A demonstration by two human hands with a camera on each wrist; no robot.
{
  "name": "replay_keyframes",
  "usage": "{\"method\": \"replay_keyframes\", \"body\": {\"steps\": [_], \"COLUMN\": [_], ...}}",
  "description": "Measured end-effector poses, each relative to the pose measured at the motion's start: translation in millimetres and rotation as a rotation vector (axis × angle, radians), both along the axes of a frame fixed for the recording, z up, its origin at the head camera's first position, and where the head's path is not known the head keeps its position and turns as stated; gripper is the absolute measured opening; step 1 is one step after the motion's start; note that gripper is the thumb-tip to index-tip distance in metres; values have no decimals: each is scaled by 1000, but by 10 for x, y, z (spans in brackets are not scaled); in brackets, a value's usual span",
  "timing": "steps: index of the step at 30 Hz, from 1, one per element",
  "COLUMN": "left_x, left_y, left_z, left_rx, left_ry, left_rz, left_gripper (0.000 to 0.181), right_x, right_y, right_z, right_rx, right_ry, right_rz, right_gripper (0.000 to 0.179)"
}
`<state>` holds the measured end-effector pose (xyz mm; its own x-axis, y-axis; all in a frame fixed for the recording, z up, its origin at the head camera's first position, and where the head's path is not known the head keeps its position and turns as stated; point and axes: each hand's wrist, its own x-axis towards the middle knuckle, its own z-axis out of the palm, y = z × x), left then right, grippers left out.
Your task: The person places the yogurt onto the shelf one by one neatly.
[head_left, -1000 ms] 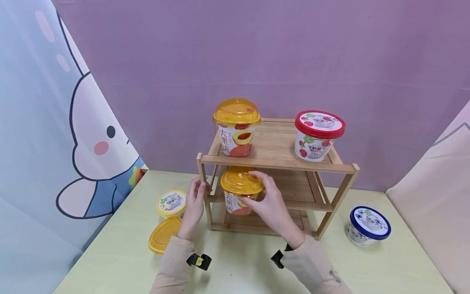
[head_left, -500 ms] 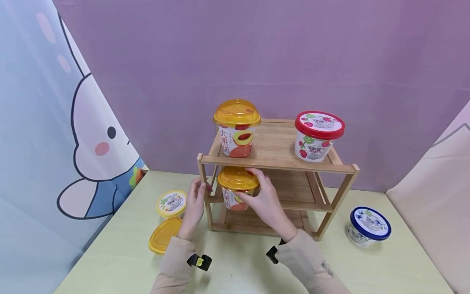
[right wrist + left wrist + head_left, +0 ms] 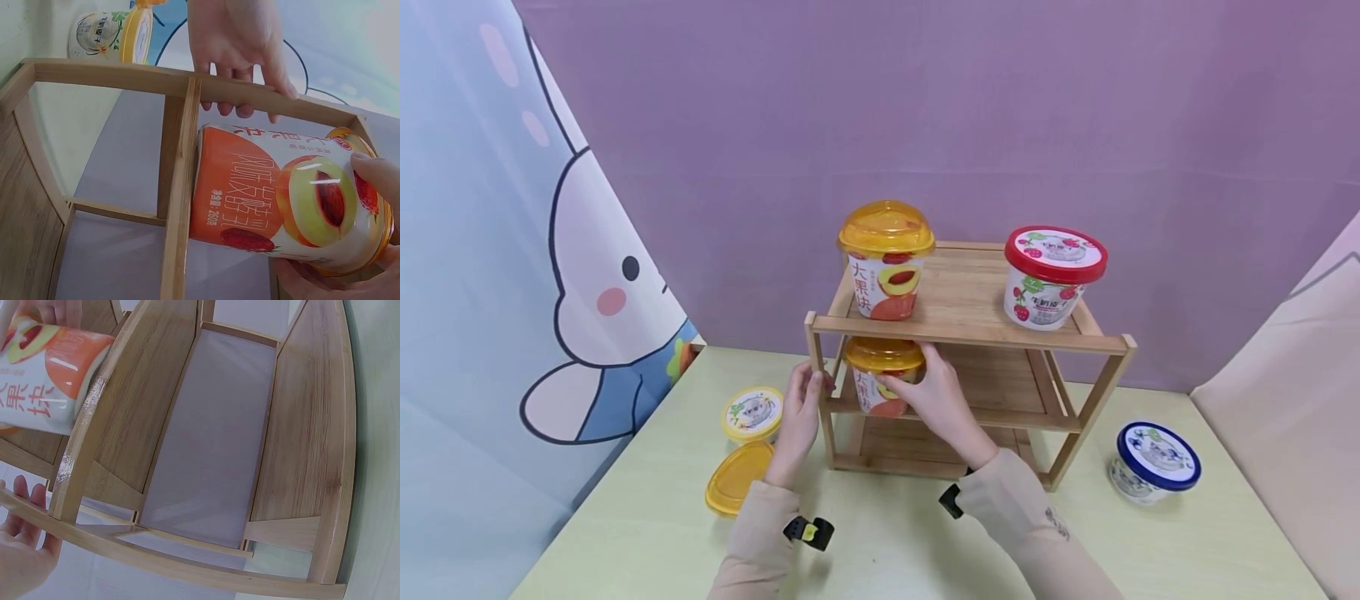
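Observation:
My right hand point(image 3: 942, 402) grips a yogurt cup point(image 3: 880, 392) with an orange domed lid and peach print, thumb in front and fingers round its far side. The cup is upright inside the left end of the wooden shelf rack point(image 3: 970, 333), at the middle tier under the top board. In the right wrist view the base of the yogurt cup point(image 3: 275, 194) is right at the middle tier's front rail. My left hand point(image 3: 801, 412) holds the rack's front left post, its fingers point(image 3: 244, 111) curled past the wood.
On the top tier stand another peach yogurt cup point(image 3: 886, 275) and a red-lidded tub point(image 3: 1051, 279). A yellow-lidded tub point(image 3: 752, 414) and an orange-lidded cup point(image 3: 739, 477) are beside my left forearm. A blue-lidded tub point(image 3: 1156, 460) stands right of the rack.
My right hand has moved the yogurt cup deeper into the rack and slightly left, so its lid now passes under the top board's edge. My left hand stays on the post.

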<state>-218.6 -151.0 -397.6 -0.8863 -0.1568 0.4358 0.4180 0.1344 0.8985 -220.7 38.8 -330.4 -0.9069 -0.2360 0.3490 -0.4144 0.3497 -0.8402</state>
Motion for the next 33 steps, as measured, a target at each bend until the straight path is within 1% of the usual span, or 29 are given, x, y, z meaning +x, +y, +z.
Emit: {"method": "replay_keyframes", "body": {"steps": [4,8,13,17,26,33], "left_x": [-4,-11,-18,-12,7,6], "left_y": [5,7,7,7,11,13], "left_z": [3,11,14,15,13,19], "left_rx": [5,17,24,18,21,18], "left_ry": [-10,-25,-25,-32,-22,-46], "left_rz": [1,-11,-17,-12,-16,-1], "left_gripper": [31,31,31,32,32,30], "right_x": [-65,-123,-175,-206,-236,-221], "right_y": [-19,-35,-37,-39,-46,-43], "right_z": [18,24,28,25,-9,-24], "right_rx": [15,24,5,-4,10,5], "right_ry": [-50,-60,-93,-99,-126,-123], "right_rz": [-15,-23,-7,14,11,16], "right_gripper": [64,64,65,68,71,71]}}
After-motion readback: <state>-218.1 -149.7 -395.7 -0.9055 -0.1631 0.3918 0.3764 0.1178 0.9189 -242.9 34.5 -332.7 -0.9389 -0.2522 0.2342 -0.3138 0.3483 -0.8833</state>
